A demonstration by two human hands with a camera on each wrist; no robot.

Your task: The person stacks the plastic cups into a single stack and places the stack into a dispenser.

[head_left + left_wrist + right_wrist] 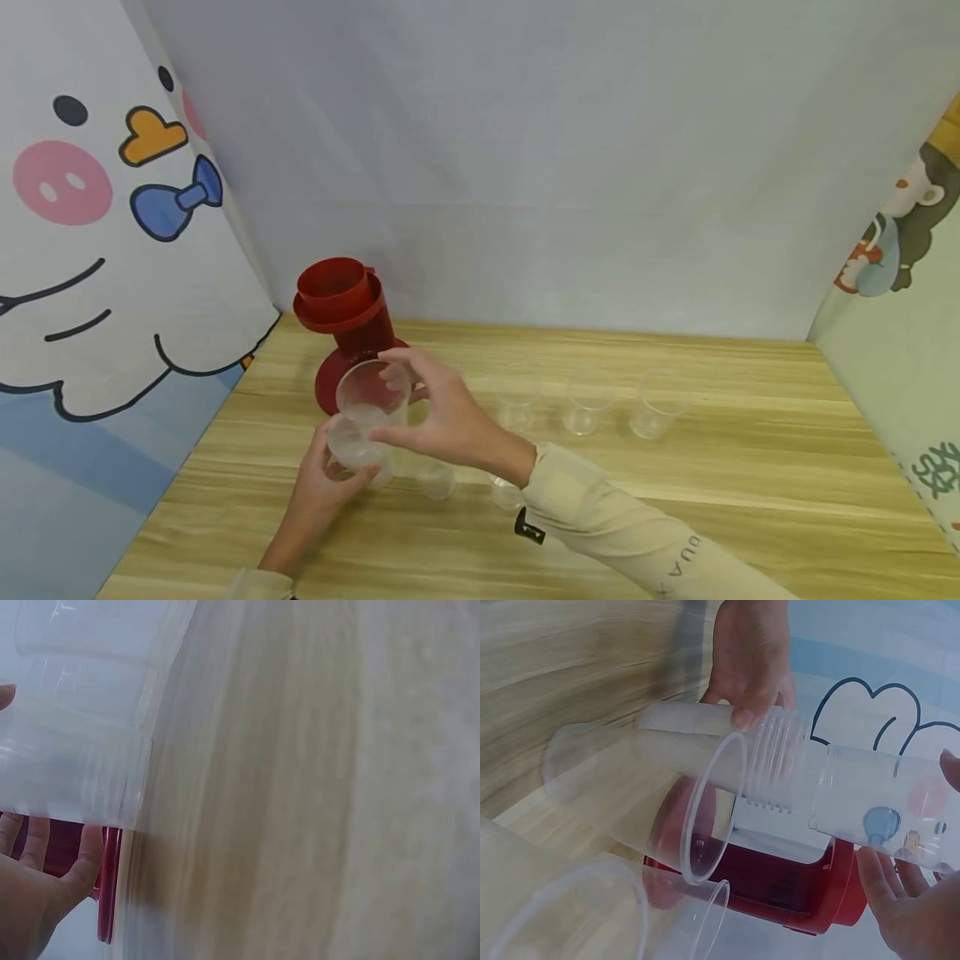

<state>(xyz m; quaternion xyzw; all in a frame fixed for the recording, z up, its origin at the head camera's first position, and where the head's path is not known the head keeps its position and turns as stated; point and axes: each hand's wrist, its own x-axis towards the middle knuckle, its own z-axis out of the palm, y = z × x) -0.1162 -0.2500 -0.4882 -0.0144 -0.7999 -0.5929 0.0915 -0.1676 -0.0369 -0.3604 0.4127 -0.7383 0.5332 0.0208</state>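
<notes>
In the head view my left hand (318,492) grips a stack of clear plastic cups (776,761), its fingers and thumb curled round the side. The stacked rims show as close ridges in the right wrist view. Just above, my right hand (442,408) holds a single clear plastic cup (877,799) between thumb and fingers. That cup's narrower end is by the stack's rims; whether they touch I cannot tell. Behind both hands stands a red plastic stand (341,304) with a round base and a ringed top, its base partly hidden by the cup and hand.
Several clear cups stand upright on the wood-grain table (735,500), among them a back-row cup (588,404) and a front cup (437,479) partly behind my right forearm. A pale cloth wall (555,167) rises behind, with printed cartoon panels at both sides.
</notes>
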